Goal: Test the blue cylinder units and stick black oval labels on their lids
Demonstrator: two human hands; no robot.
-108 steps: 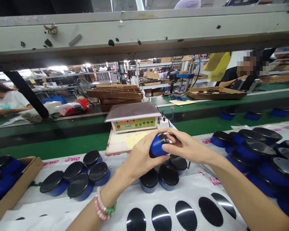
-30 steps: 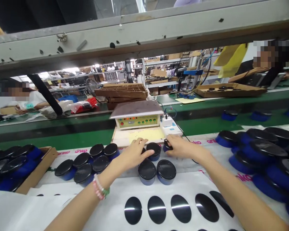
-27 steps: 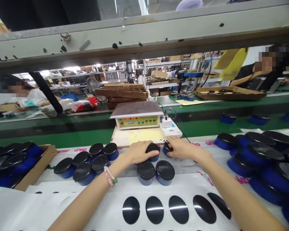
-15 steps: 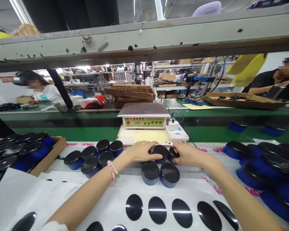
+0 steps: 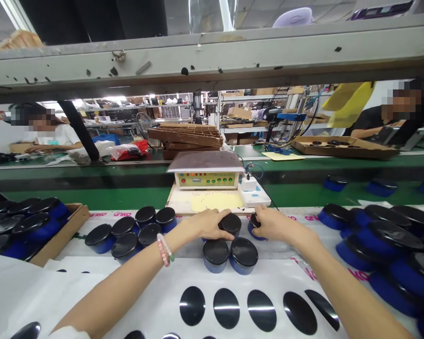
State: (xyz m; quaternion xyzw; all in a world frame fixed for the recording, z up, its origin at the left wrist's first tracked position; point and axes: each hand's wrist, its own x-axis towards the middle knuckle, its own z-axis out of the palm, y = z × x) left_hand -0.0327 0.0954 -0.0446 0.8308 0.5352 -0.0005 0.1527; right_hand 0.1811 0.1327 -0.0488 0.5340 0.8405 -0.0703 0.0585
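My left hand (image 5: 212,225) curls its thumb and fingers round the side of a blue round part with a glossy black top (image 5: 231,223). A second such part (image 5: 255,230) is gripped at its edge by my right hand (image 5: 270,223), and a gap separates the two. Just in front stand two more blue round parts (image 5: 216,254) (image 5: 244,254), side by side and touching. Under my left forearm's far side is a cluster of several similar parts (image 5: 125,227). Flat black discs (image 5: 226,308) lie in a row on the white sheet nearer to me.
A control box with buttons (image 5: 207,178) stands ahead, with a white power strip (image 5: 256,195) beside it. A cardboard box (image 5: 61,235) of round parts is at left; stacked parts (image 5: 392,235) fill the right. A shelf beam (image 5: 212,56) crosses above. Two people sit across the green bench.
The round parts at my two hands have come apart, leaving a gap between them. The whole view has shifted slightly, so things appear further left.
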